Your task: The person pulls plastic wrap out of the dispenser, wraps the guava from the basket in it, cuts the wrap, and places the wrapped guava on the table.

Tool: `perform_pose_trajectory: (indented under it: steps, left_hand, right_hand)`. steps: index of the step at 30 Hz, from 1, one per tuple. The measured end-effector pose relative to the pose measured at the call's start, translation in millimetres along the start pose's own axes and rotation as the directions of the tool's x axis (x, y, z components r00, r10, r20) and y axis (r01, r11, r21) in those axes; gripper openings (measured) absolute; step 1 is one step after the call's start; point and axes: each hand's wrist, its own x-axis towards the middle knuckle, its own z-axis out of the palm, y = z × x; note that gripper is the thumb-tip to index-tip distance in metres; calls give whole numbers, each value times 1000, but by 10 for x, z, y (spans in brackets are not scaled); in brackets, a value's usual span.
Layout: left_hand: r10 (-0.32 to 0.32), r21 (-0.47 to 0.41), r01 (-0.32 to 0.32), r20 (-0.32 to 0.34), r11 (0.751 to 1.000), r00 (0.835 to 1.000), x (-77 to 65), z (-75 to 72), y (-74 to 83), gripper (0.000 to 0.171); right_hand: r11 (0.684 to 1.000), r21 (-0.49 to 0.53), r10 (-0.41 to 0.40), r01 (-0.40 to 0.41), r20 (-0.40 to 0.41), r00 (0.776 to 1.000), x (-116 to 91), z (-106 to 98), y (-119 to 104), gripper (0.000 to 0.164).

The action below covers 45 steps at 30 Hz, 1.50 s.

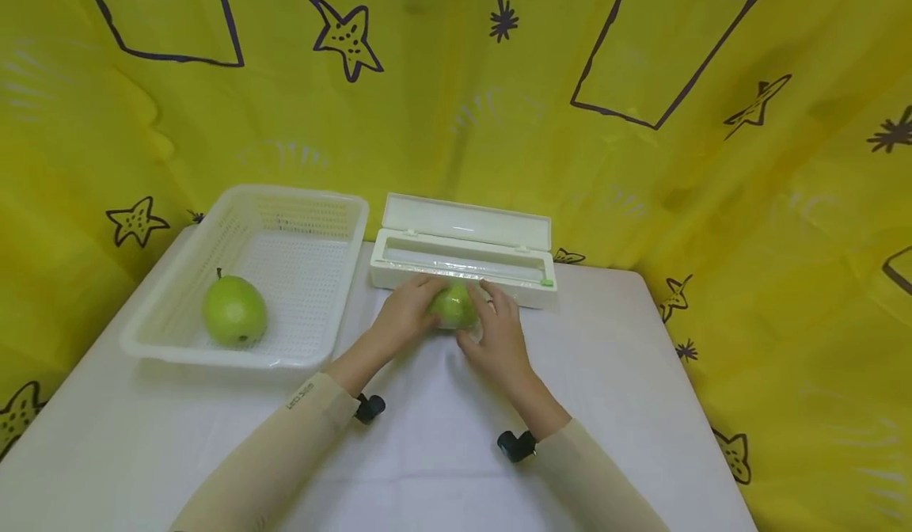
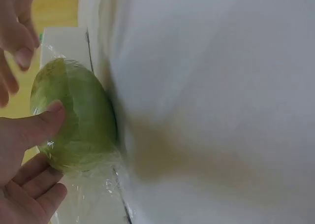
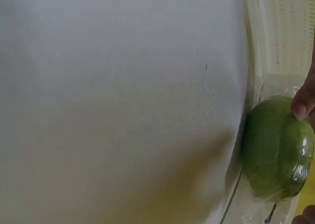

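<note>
A green pear [image 1: 454, 308] wrapped in clear cling film [image 2: 110, 177] is in front of the cling film box on the table. My left hand [image 1: 404, 316] holds it, thumb [image 2: 47, 123] across its side and fingers curled beneath. Loose film trails past both ends of the fruit. On the other side, my right hand [image 1: 496, 346] hovers beside the pear with bent, spread fingers; the left wrist view shows a gap between them. In the right wrist view the pear's dark stem [image 3: 270, 213] shows through the film.
The white cling film box [image 1: 463, 275] has its lid [image 1: 466, 222] raised and a green slider [image 1: 546, 283] at its right end. To the left, a white plastic basket [image 1: 299, 294] holds another pear [image 1: 234, 310]. A yellow patterned curtain [image 1: 442, 120] hangs behind the white table [image 1: 442, 437].
</note>
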Motion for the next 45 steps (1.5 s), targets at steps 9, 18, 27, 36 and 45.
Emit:
perform_pose_trajectory:
  steps: [9, 18, 27, 36, 45]
  left_hand:
    - [-510, -783, 223, -138, 581, 849, -472, 29, -26, 43]
    - [-617, -931, 347, 207, 115, 759, -575, 204, 13, 61]
    - [-588, -879, 346, 97, 328, 803, -273, 264, -82, 53]
    - [-600, -736, 421, 26, 530, 800, -110, 316, -34, 49]
    - [-483, -608, 359, -47, 708, 874, -166, 378, 74, 57]
  right_hand:
    - [967, -237, -76, 94, 87, 993, 177, 135, -30, 63]
    - [969, -229, -80, 93, 64, 995, 213, 145, -42, 63]
    - [954, -283, -78, 101, 92, 993, 246, 153, -111, 63]
    - [921, -363, -101, 144, 134, 986, 290, 131, -187, 61]
    - [904, -397, -135, 156, 80, 988, 278, 157, -177, 58]
